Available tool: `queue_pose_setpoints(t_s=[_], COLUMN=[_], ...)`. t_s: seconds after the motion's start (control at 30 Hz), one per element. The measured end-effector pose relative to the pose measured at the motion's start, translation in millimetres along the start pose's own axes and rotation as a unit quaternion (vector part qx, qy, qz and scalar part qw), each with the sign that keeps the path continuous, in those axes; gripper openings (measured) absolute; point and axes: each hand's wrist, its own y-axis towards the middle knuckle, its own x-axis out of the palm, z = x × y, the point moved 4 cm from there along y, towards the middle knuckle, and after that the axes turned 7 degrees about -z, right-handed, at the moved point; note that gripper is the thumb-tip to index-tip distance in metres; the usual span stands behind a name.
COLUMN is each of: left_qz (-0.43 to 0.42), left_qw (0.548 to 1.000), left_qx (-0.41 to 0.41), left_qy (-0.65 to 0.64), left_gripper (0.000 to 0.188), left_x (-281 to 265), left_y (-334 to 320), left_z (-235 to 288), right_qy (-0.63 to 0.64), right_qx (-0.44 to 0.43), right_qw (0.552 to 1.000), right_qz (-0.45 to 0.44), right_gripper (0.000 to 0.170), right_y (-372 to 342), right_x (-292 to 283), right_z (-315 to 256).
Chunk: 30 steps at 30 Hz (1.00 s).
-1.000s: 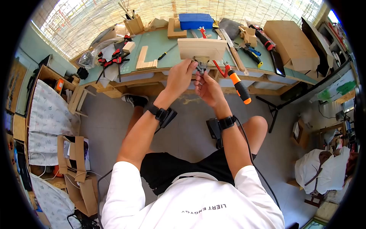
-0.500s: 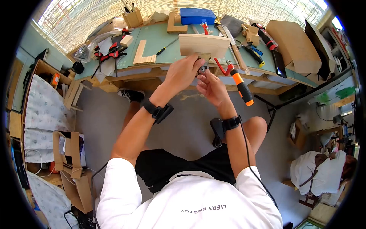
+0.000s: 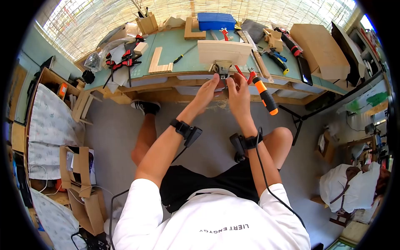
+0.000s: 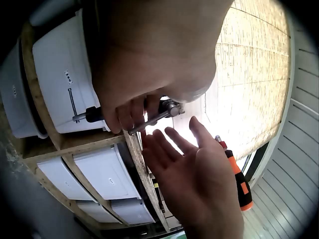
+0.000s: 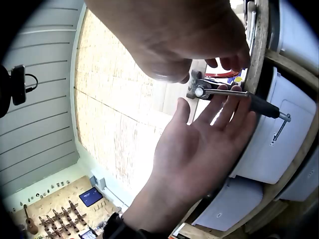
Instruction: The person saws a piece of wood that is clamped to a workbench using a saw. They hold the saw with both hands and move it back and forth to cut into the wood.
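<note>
A small metal vise (image 3: 223,66) is fixed at the workbench's front edge, with a pale wooden board (image 3: 225,51) upright above it. My left hand (image 3: 205,93) is just below and left of the vise; its extended fingers (image 5: 219,107) lie behind the vise's metal bar (image 5: 219,91) in the right wrist view. From the right, my right hand (image 3: 239,100) is close to the vise, its palm turned toward the left wrist view and its fingers (image 4: 167,144) loosely spread near the bar. A black-sleeved screw with a T-handle (image 5: 281,127) hangs below the vise.
Right of the vise, an orange-and-black handle (image 3: 263,93) juts past the bench edge. On the bench (image 3: 141,62) are an L-shaped wood piece (image 3: 160,62), a screwdriver (image 3: 183,54), red-black clamps (image 3: 124,61), a blue box (image 3: 216,21) and a cardboard box (image 3: 318,50).
My left hand has drawn down off the vise, which it partly covered before. My right hand has turned and moved up beside the vise. More of the vise shows now.
</note>
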Motion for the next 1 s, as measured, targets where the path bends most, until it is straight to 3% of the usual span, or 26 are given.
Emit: queue_pose_setpoints(t_s=[0.07,0.17,0.27,0.33,0.37,0.43,0.47,0.5,0.57,0.63,0.7,0.77,0.83,0.87,0.9,0.97,1.0], left_qz=[-0.070,-0.110,-0.147,-0.176,-0.196,-0.176,-0.154,-0.156,-0.162,-0.177,-0.184,-0.147,-0.113,-0.085,-0.078,0.019,0.026], left_qw=[0.988,0.972,0.978,0.979,0.979,0.984,0.988,0.987,0.984,0.979,0.973,0.984,0.990,0.993,0.994,0.943,0.942], left_qx=[0.011,0.021,0.014,0.020,0.028,0.015,0.001,0.004,0.000,-0.022,-0.042,-0.071,-0.053,-0.048,-0.042,-0.073,-0.072], left_qy=[-0.140,-0.209,-0.150,-0.099,-0.048,-0.039,-0.025,-0.028,0.080,0.103,0.133,0.070,0.067,0.063,0.067,0.324,0.326], left_gripper=[0.062,0.063,0.063,0.063,0.064,0.064,0.064,0.064,0.064,0.063,0.063,0.062,0.059,0.056,0.056,0.049,0.049], left_x=[6.6,7.7,2.1,-2.7,-3.1,-3.1,-4.4,-5.8,-11.8,-17.8,-17.3,-16.3,-9.2,-7.8,-4.9,-5.7,-3.8], left_y=[11.8,18.3,21.9,24.7,25.9,25.1,24.7,24.7,22.3,23.5,24.5,18.7,13.1,2.2,-5.3,-27.0,-30.2], left_z=[-10.9,-15.5,-16.5,-13.2,-12.1,-12.6,-11.9,-9.0,-3.4,1.7,5.4,2.7,9.9,11.5,18.9,32.0,31.0], right_qy=[0.006,0.109,0.188,0.364,0.360,0.453,0.498,0.494,0.631,0.641,0.718,0.720,0.807,0.816,0.814,0.608,0.433], right_qx=[0.012,0.052,0.086,0.229,0.228,0.247,0.225,0.224,0.253,0.255,0.248,0.273,0.248,0.260,0.260,0.215,0.208], right_qw=[1.000,0.992,0.977,0.903,0.904,0.857,0.836,0.839,0.703,0.685,0.581,0.577,0.414,0.407,0.404,0.698,0.841], right_qz=[-0.004,-0.047,-0.046,-0.027,-0.023,0.015,-0.049,-0.047,-0.208,-0.233,-0.290,-0.274,-0.341,-0.317,-0.327,-0.312,-0.248], right_gripper=[0.046,0.042,0.031,0.028,0.028,0.032,0.043,0.043,0.057,0.067,0.071,0.067,0.060,0.051,0.051,0.046,0.036], right_y=[1.6,-0.1,-17.2,-33.7,-38.3,-47.3,-47.1,-45.4,-45.3,-41.0,-37.8,-39.5,-39.0,-40.6,-38.6,-37.2,-38.2], right_x=[-3.2,-9.8,-24.4,-32.2,-41.6,-63.8,-73.0,-82.2,-85.8,-86.6,-77.8,-74.2,-69.6,-65.6,-64.6,-65.3,-65.8], right_z=[-2.3,-9.4,-11.1,5.9,7.0,9.9,12.7,4.5,-30.2,-37.1,-55.3,-69.4,-83.8,-84.4,-85.7,-76.0,-86.8])
